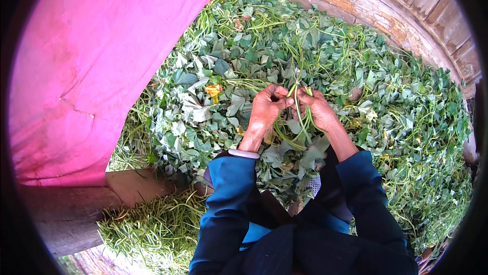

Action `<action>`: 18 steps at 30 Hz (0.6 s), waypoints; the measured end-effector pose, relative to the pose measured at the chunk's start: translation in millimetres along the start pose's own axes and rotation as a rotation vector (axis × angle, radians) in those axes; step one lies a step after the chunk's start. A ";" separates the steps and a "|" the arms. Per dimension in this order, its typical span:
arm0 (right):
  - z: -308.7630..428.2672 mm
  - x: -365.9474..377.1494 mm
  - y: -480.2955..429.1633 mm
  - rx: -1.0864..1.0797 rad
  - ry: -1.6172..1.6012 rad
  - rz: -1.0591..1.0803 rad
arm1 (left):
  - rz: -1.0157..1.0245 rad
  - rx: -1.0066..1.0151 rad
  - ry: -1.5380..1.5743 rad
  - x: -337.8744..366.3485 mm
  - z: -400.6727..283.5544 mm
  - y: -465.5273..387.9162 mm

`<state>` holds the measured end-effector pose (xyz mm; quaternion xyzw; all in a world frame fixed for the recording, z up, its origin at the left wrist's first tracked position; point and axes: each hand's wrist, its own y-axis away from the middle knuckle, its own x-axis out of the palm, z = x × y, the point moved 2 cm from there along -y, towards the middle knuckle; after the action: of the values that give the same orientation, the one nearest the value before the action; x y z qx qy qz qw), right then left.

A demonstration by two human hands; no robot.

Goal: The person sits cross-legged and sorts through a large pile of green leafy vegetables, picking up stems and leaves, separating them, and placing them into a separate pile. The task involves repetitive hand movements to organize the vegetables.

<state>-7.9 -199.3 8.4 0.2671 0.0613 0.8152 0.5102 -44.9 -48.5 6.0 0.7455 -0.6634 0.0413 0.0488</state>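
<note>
Both hands meet in front of me over a thick bed of leafy green vines (236,61). Between the thumb and fingers of my left hand (266,106) is pinched a green stem (292,90). My right hand (317,108) grips several green vine stems (300,116) close beside it, their lower ends hanging with leaves below the hands. A pale ring-shaped bangle (244,154) circles my left wrist. The fingertips of my right hand are partly hidden behind the stems.
A pink cloth (87,69) hangs at the left, above a wooden beam (65,210). A heap of cut stems (152,229) lies at the lower left. Wooden planks (431,4) form a wall at the upper right. A yellow wilted flower (214,91) lies among the leaves.
</note>
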 end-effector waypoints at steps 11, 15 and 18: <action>2.0 -24.7 -12.4 -0.599 0.740 -0.031 | 0.077 -0.089 -0.249 -2.4 -3.3 4.6; 31.8 -41.0 -13.4 -0.900 0.978 -0.501 | 0.053 -0.182 -0.118 -14.5 -6.0 5.5; 28.8 -42.2 -4.4 -0.351 0.334 -0.444 | 0.036 -0.205 0.058 -23.0 -8.5 5.7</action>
<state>24.1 -238.7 15.4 0.0176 0.0595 0.7147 0.6967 -53.3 -25.4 11.6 0.7230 -0.6758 -0.0044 0.1433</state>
